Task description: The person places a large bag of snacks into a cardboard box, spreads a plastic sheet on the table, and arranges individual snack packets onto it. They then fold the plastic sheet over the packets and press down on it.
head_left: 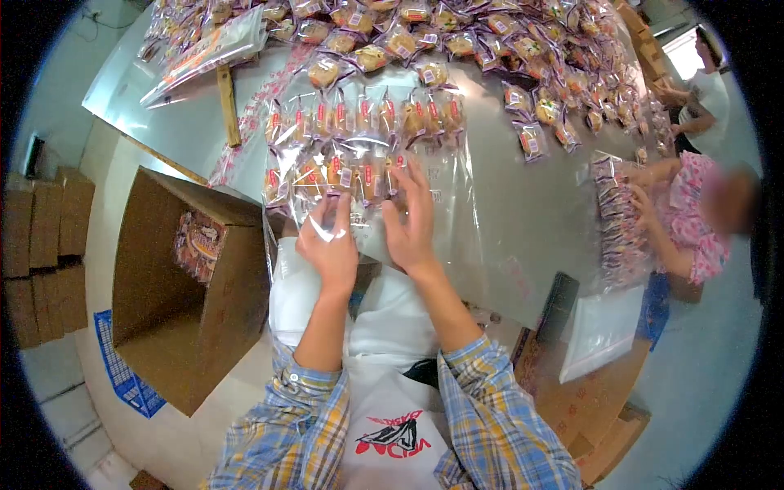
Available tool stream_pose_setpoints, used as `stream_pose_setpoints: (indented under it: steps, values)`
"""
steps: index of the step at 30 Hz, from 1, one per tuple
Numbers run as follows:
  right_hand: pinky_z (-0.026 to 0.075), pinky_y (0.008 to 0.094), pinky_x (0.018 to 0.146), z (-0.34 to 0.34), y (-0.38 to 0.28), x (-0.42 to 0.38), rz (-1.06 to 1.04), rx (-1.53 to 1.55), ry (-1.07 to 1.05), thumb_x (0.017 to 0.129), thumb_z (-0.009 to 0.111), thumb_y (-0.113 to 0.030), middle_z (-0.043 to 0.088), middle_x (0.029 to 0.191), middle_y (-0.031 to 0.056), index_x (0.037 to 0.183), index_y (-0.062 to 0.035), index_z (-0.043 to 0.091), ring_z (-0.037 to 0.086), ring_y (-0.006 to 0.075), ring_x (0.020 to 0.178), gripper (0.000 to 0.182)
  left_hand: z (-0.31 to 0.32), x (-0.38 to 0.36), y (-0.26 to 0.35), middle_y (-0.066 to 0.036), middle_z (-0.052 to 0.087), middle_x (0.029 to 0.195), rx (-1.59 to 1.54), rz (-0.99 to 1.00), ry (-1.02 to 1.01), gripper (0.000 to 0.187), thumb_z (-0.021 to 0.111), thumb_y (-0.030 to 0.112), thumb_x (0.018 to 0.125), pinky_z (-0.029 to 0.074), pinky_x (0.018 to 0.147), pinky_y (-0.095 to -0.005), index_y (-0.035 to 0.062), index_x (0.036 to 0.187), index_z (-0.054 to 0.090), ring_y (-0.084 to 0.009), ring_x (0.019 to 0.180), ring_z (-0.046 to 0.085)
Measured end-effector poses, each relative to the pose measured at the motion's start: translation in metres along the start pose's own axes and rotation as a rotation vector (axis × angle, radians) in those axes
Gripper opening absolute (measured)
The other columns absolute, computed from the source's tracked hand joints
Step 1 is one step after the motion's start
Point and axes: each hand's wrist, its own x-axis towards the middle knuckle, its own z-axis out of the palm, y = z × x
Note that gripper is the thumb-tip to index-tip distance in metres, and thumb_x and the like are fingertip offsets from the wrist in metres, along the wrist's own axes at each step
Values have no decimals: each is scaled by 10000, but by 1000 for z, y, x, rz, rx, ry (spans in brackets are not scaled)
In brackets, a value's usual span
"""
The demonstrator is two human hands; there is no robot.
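Observation:
My left hand (328, 243) pinches the lower end of a wrapped pastry (338, 173) in the nearer of two rows. Beside it, my right hand (411, 219) has its thumb and fingers around a wrapped pastry (393, 183) at the right end of that row. The farther row of wrapped pastries (359, 114) stands packed side by side. Both rows lie in or on a large clear plastic bag (449, 184), which hangs over the table's front edge toward my lap. The wrappers are clear with red print and purple edges.
A heap of wrapped pastries (523, 49) covers the back of the metal table (506, 212). Flat printed bags (208, 61) lie back left. An open carton (167, 343) holding a pack stands at my left. Right, a person (694, 208) handles a packed row (618, 216); plastic sheets (600, 331) lie nearer.

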Motion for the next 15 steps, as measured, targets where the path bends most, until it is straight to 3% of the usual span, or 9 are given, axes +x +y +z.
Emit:
stream_pose_setpoints:
  steps: [2, 3, 6, 7, 10, 11, 14, 15]
  values:
    - [355, 476, 1123, 0, 3, -5, 27, -37, -6, 920, 698, -224, 428, 1564, 252, 1433, -79, 554, 468, 406, 1385, 553, 3, 1, 13, -84, 715, 960, -480, -365, 109, 359, 824, 82, 842, 520, 790, -358, 32, 1191, 758, -204, 889, 669]
    - [356, 479, 1124, 0, 4, -5, -5, -29, 6, 907, 715, -216, 430, 1563, 251, 1435, -82, 555, 464, 404, 1392, 568, -2, 1, 11, -127, 665, 1152, -358, -321, 74, 355, 848, 99, 820, 503, 868, -384, 33, 1161, 772, -270, 1026, 622]
    - [357, 489, 1130, 1, 4, -7, -64, -18, 11, 873, 758, -193, 427, 1562, 248, 1449, -94, 549, 444, 407, 1412, 620, -8, 0, 16, -179, 601, 1308, -165, -182, 92, 398, 824, 76, 815, 452, 988, -425, 2, 1198, 741, -310, 1092, 569]
    - [359, 495, 1133, 1, 2, -6, -60, -25, -9, 866, 768, -187, 420, 1563, 246, 1459, -100, 540, 433, 415, 1419, 641, -2, -3, 11, -206, 549, 1370, -148, -109, 174, 468, 822, 79, 821, 421, 1036, -433, -18, 1262, 701, -351, 1212, 515]
    - [361, 507, 1143, 3, -1, -6, -43, -81, -15, 850, 787, -181, 392, 1565, 247, 1485, -117, 510, 407, 447, 1424, 696, -3, 1, 10, -192, 567, 1350, -77, 57, 186, 486, 808, 52, 813, 419, 1045, -439, -17, 1278, 683, -355, 1259, 514]
    - [361, 510, 1146, 4, -3, -8, -38, -99, -14, 846, 791, -181, 381, 1566, 249, 1494, -122, 499, 399, 459, 1424, 714, -10, 2, 7, -171, 588, 1328, 3, 121, 71, 442, 795, 38, 810, 419, 1052, -460, -12, 1238, 698, -365, 1266, 532]
    - [361, 523, 1152, -1, -7, -8, 26, -245, -109, 835, 789, -162, 360, 1552, 275, 1508, -109, 470, 407, 485, 1396, 746, -21, 11, -3, -156, 615, 1215, 76, 156, -16, 454, 736, 43, 832, 409, 1035, -479, 44, 1285, 703, -378, 1206, 536]
    - [365, 527, 1145, 0, -5, -8, 15, -237, -82, 833, 787, -166, 364, 1545, 278, 1500, -98, 473, 418, 483, 1382, 740, -22, 13, -6, -156, 621, 1212, 21, 144, -22, 478, 710, 0, 794, 400, 1045, -480, 41, 1270, 709, -369, 1204, 545]
